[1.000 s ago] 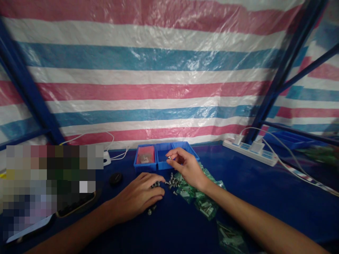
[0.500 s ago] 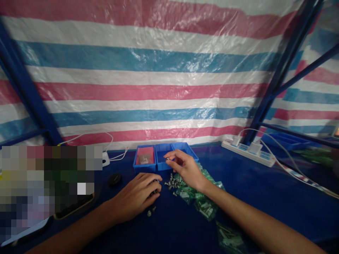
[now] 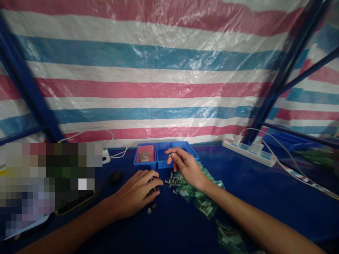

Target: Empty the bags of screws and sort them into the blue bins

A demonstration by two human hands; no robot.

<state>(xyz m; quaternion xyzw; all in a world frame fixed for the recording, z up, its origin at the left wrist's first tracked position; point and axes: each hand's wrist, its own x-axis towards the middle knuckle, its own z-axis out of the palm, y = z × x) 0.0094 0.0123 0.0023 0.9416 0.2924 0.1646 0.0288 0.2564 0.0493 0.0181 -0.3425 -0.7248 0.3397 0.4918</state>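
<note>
My left hand point(image 3: 140, 192) rests on the blue table, its fingers curled over a cluster of small metal screws point(image 3: 153, 187) that show between them. Raised in front of the blue bins, my right hand point(image 3: 186, 165) pinches a small screw point(image 3: 170, 155) between thumb and fingers; most of it is hidden. Between the hands lies a loose pile of screws point(image 3: 172, 180). Two more pieces, one of them a round-headed screw point(image 3: 149, 210), lie just below my left hand. Green plastic packets point(image 3: 205, 204) with metal parts inside spread under and beside my right wrist.
Behind the hands stand joined blue bins point(image 3: 163, 164); the left one holds a red sheet and a clear bag point(image 3: 145, 157). A white power strip point(image 3: 249, 153) with cables lies back right. A round black object point(image 3: 114, 176) and a phone-like device point(image 3: 75, 204) are at left.
My right hand has shifted slightly right, its fingertips now turned and more curled around the small screw. My left hand has stayed over its screws. The camera view has moved a little.
</note>
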